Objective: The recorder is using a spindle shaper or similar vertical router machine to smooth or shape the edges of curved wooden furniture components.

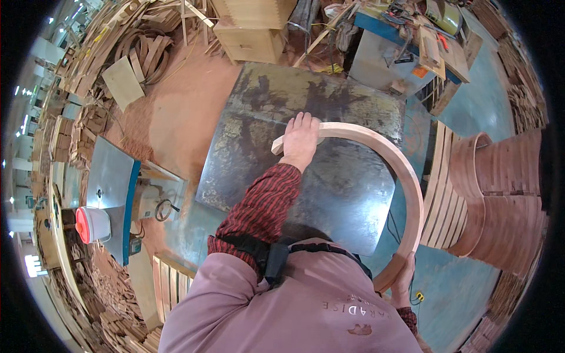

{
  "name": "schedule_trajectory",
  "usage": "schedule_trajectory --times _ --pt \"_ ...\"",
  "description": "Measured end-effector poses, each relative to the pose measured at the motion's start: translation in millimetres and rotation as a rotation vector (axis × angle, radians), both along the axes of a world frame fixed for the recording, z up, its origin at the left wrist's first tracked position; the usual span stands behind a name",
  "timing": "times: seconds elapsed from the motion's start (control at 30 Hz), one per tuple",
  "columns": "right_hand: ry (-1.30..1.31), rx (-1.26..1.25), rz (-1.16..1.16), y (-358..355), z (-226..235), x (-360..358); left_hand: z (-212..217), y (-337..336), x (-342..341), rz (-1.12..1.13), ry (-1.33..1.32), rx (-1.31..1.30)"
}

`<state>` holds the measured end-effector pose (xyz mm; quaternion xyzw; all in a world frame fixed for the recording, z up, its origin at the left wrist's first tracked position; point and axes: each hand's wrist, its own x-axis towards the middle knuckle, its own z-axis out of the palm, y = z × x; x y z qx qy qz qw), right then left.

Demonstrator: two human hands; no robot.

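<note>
A curved wooden piece point(406, 167), bent like a large C, reaches from the metal table top point(247, 153) round to my right side. My left hand point(301, 140) is wrapped over its far left end, above the table. Close to my body at the lower right, my right hand point(404, 279) grips the other end, which extends beyond the table's edge. Part of the right hand's fingers is hidden by the wood. The metal surface is dark and stained at the back, and shiny nearer to me.
Curved wooden parts point(509, 170) are stacked on the right beside a slatted pallet point(440, 188). A blue-edged machine table point(112, 182) with a red-lidded white bucket point(95, 225) stands left. Tools lie on a bench point(388, 53) at the back right. Sawdust point(182, 112) covers the floor.
</note>
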<state>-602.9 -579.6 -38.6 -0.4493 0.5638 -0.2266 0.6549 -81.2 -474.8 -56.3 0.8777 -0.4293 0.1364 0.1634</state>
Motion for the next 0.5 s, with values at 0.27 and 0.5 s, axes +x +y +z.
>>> schedule_trajectory --times 0.27,0.5 --pt "-0.019 -0.012 0.078 -1 -2 10 -5 28 8 0.058 -0.047 0.026" --pt "-0.038 -0.065 0.108 -5 -9 18 3 48 11 0.106 -0.003 0.077"
